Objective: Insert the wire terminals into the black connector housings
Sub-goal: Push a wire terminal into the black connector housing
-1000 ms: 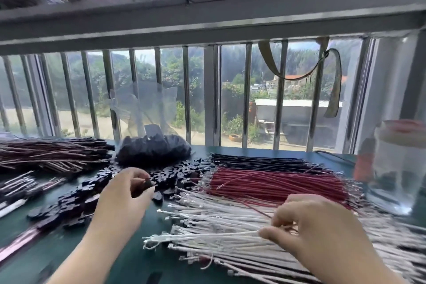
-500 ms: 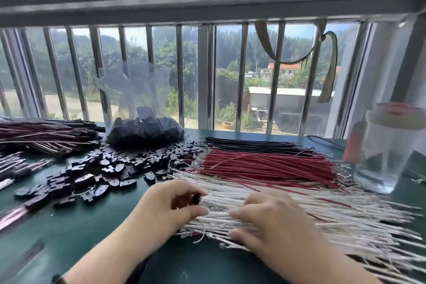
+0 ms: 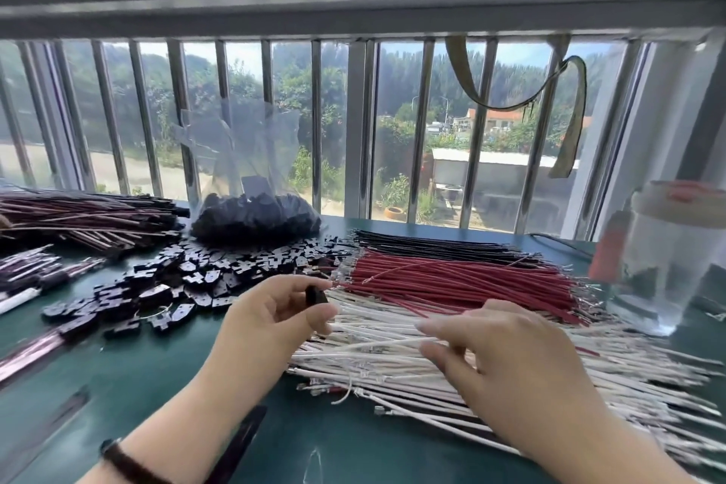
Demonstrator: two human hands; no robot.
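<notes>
clear bag (image 3: 251, 153) holds black connector housings (image 3: 255, 214).

We see a clear plastic cup (image 3: 668, 259) at the right edge of our green table (image 3: 157, 373). A strap (image 3: 565, 122) hangs on the window bars (image 3: 422, 130).

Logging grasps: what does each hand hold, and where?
Left hand pinches a black housing by its sides. Right hand pinches one white wire along its length.
</notes>
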